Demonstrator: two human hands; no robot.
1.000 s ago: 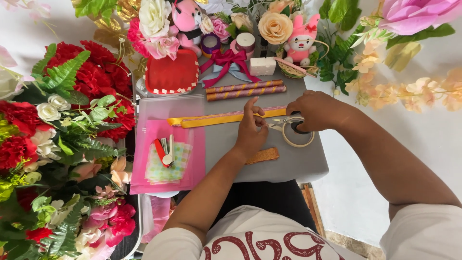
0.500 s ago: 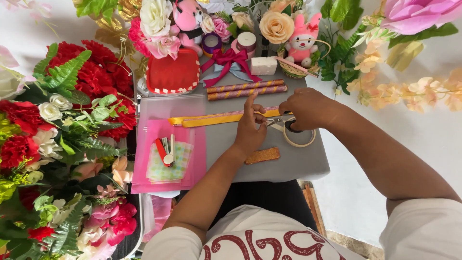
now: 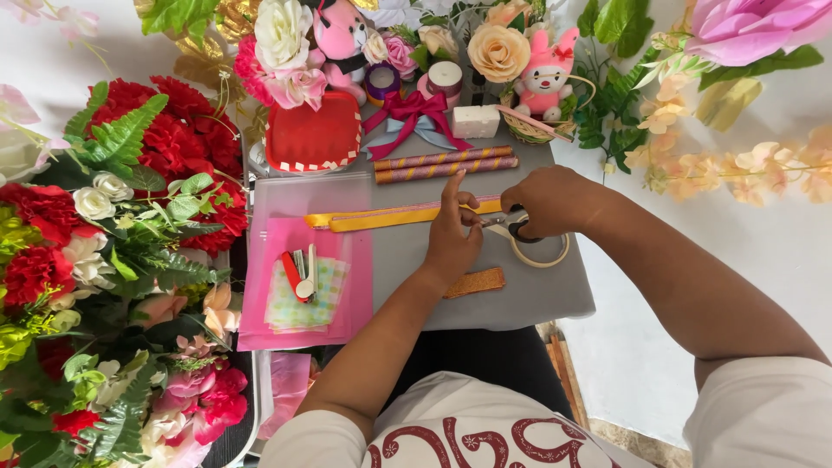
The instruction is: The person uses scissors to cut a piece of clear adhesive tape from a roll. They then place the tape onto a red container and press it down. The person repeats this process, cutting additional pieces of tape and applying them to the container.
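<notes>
Two striped rolls (image 3: 444, 164), two pink plush toys (image 3: 543, 76), one tape ring (image 3: 542, 254).

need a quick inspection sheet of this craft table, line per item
surface: grey board on the lap, partly covered by a pink sheet
job's things: yellow ribbon lying flat; scissors at its right end; tape ring
clutter: two rolled paper sticks, red tray, stapler, orange strip, bow, pink toys
grippers: left hand on the ribbon, index finger raised; right hand on the scissors
cables: nothing seen
surroundings: artificial flowers left and across the top, white wall
</notes>
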